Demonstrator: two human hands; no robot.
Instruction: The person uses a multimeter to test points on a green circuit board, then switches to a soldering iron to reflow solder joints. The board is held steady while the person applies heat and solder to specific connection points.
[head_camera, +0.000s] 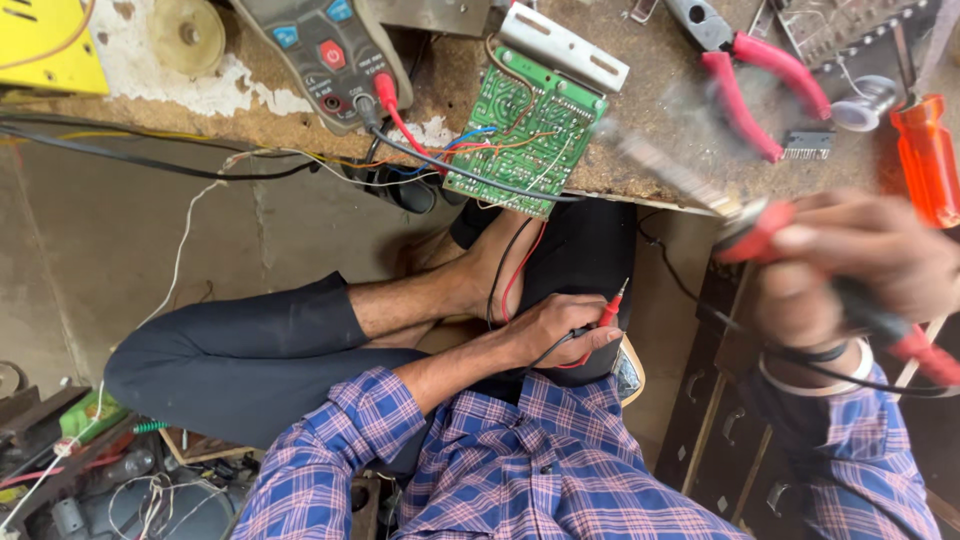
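Holding a tool in each hand, the person is sitting by a rough brown bench (650, 105) with one leg folded up. The right hand (850, 265) is wrapping its fingers tight around the red grip of a soldering iron (680, 175), which is looking blurry. Its metal end is pointing at the right corner of the green circuit board (525, 135), and I cannot tell if it is touching. The board is lying at the bench edge and hanging a little over it. The left hand (560, 330) is resting down on the lap, well apart from the board, and it is pinching a red test probe (610, 308) with a black wire running into the same fist. I am guessing the step in hand is bringing the hot iron to a spot on the board (the testing seems to be waiting). The next move is likely calling for a steady right hand, so the tip is landing on one spot only and not on the red, blue and black wires lying across the board. As for boxes and labels, a yellow box (45, 45) is sitting in the top left corner, and a grey meter (320, 50) with blue and red buttons is lying just left of the board. Red pliers (745, 85) and an orange screwdriver (928, 160) are lying to the right
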